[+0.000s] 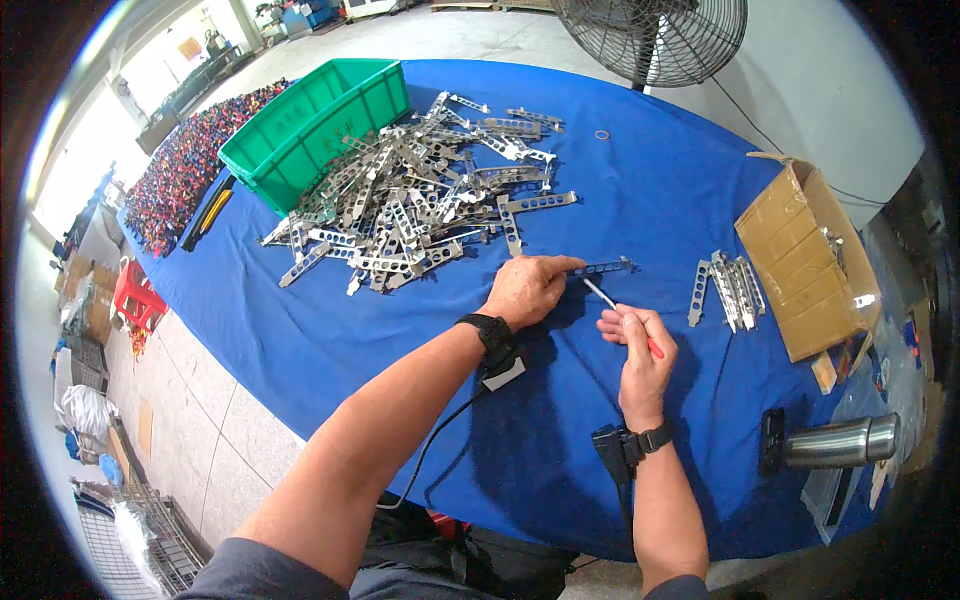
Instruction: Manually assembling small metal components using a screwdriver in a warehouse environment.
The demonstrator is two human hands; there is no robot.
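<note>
My left hand (527, 292) is closed on the near end of a thin perforated metal bracket (607, 267), holding it against the blue cloth. The bracket's far end points right, past my fingers. In my right hand (645, 350) sits a slim tool with a pale shaft (599, 293) and a red end, held like a pen; its exact kind is unclear. The tool's tip is close to the bracket, but I cannot tell whether they touch. Beyond my left hand lies a big loose heap of similar brackets (400, 205). To the right, several more lie side by side in a small group (735, 290).
A green plastic crate (300, 125) stands behind the heap. Yellow-and-black tools (212, 212) lie left of it. An open cardboard box (800, 262) and a steel flask (842, 441) rest at the right. A fan (655, 35) stands beyond the far edge; cables trail from my wrists.
</note>
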